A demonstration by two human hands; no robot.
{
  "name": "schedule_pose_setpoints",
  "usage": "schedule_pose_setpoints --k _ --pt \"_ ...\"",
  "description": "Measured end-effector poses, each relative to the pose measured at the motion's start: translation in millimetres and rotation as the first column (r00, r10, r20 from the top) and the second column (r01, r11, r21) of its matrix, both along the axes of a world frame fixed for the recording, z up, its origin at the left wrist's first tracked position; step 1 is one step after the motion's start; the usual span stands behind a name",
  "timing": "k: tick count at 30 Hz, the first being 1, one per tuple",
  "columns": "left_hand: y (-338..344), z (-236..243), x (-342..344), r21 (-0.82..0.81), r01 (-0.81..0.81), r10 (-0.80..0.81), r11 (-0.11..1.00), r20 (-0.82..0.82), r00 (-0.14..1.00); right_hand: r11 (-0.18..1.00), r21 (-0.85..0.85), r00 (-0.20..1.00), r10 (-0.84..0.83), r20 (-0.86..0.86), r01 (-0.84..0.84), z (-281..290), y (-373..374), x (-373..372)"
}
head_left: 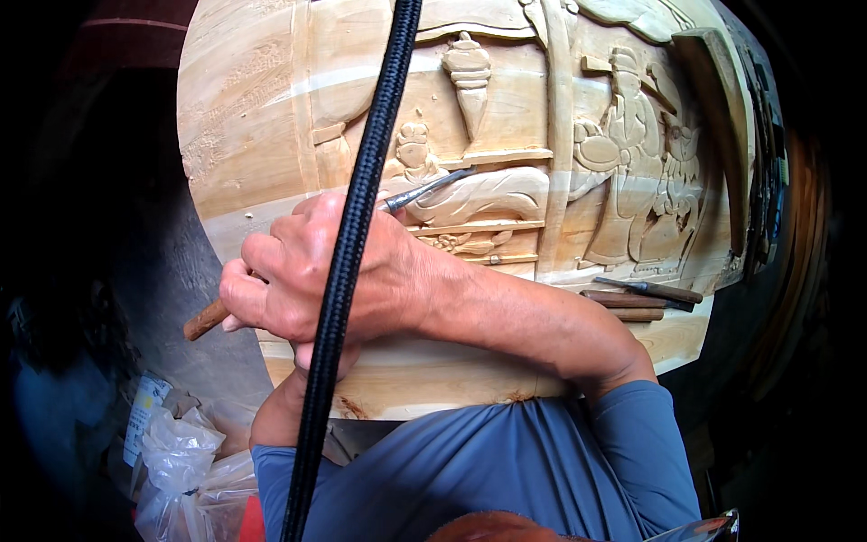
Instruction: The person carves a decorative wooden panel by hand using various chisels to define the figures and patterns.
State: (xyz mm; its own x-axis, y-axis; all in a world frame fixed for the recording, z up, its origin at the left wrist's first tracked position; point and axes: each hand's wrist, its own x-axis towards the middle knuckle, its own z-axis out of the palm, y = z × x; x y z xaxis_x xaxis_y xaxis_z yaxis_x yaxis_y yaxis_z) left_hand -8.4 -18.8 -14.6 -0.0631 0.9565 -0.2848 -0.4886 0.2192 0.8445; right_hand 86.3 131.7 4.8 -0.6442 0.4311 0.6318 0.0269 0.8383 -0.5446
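Note:
My right hand [307, 271] reaches across from the right, fingers wrapped round a chisel whose wooden handle [203, 321] sticks out at lower left. Its metal shank [424, 190] points up-right, the tip resting on a carved wooden relief panel [244, 135], near a scrolled shape below a carved cone. Beneath my right hand is my left hand [321, 359], mostly covered, so its fingers and anything they hold are hidden. Carved figures [623, 144] fill the panel's right part. A black braided cord [370, 181] hangs across the view, in front of my right hand.
Several spare chisels [637, 314] lie at the panel's lower right. A dark curved wooden piece [718, 117] lies along the right edge, with stacked strips [804, 208] beyond. Clear plastic bags [181, 452] and a white printed package [144, 415] are at lower left.

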Motion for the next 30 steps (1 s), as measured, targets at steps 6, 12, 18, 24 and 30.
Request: schedule_pose_setpoints --k 6,12,18,24,30 --pt "1 -3 -2 0.013 -0.007 0.007 1.000 0.014 1.000 1.000 0.005 0.999 -0.022 0.047 0.022 0 2 8" --pt "8 -8 1 0.042 -0.004 0.003 0.999 0.038 0.999 0.999 0.050 0.998 -0.006 0.067 0.002 3 -5 10" --pt "6 -10 2 0.043 -0.005 0.004 0.999 0.032 0.999 1.000 0.028 0.996 -0.012 0.086 0.010 1 -2 12" --pt "6 -11 2 0.051 -0.006 0.005 0.999 0.036 0.999 0.995 0.064 0.997 -0.076 -0.026 0.077 0 2 9" --pt "4 -14 3 0.072 -0.012 0.008 0.997 0.061 0.998 0.996 0.061 0.998 -0.064 -0.021 0.065 -4 0 11"
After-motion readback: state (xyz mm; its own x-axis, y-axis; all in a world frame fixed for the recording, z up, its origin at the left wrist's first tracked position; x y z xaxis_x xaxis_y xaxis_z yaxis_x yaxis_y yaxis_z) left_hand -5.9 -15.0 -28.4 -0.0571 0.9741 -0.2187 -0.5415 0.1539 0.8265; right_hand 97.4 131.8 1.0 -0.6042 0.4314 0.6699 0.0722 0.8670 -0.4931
